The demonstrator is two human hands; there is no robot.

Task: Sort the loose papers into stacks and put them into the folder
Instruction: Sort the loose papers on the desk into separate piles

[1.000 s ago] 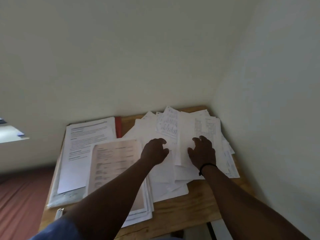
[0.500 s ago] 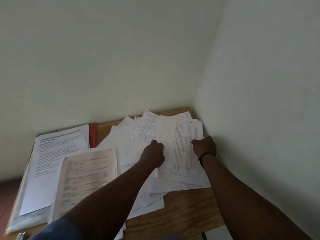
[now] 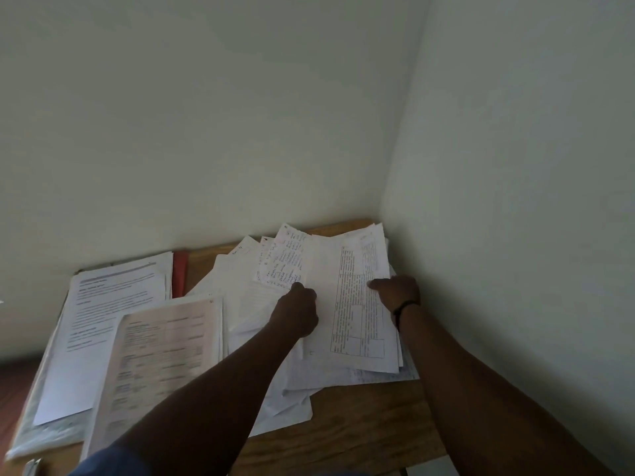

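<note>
A wooden table (image 3: 360, 417) in a room corner is seen from above, covered with papers. The sorting step appears to be in hand: a sheet printed with a table (image 3: 357, 304) is held on top of the loose pile (image 3: 295, 383) at the right. Its left edge is gripped by the left hand (image 3: 297, 312), fingers curled; its right edge is pinched by the right hand (image 3: 397, 293). Two neater stacks (image 3: 113, 314) lie at the left, a red folder edge (image 3: 179, 273) behind them. Next, the sheet probably needs lifting clear and carrying to a matching stack.
</note>
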